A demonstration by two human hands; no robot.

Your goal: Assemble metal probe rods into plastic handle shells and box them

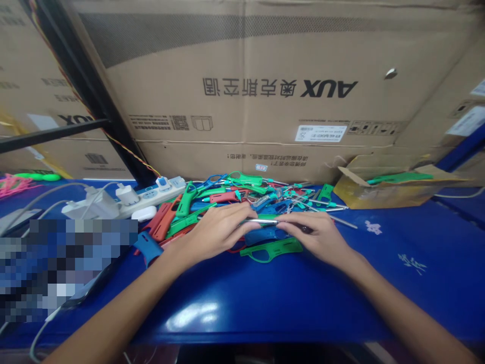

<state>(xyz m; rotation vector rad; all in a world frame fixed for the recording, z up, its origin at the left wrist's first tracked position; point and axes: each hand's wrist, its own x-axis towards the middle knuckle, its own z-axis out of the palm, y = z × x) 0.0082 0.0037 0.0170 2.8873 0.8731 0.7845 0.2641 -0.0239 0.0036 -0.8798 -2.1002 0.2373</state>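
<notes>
My left hand [217, 230] is closed, its thumb and fingers pinching one end of a thin metal tube [263, 221]. From the other side, my right hand [320, 235] pinches the tube's opposite end. A small dark piece [306, 229] shows between the right fingers; its kind I cannot make out. Behind and below both hands lies a pile of plastic lighter casings in green [271, 250], red [223, 196] and blue [147, 247]. Metal lighter nozzles with teal ends [322, 203] are heaped to the right of the casings.
A white power strip [166, 189] with chargers and cables stands left of the pile. An opened carton [397, 194] with a green piece inside sits at the right. Large cardboard boxes [242, 106] rise behind the blue table [295, 298]. A blurred-out patch covers the left side.
</notes>
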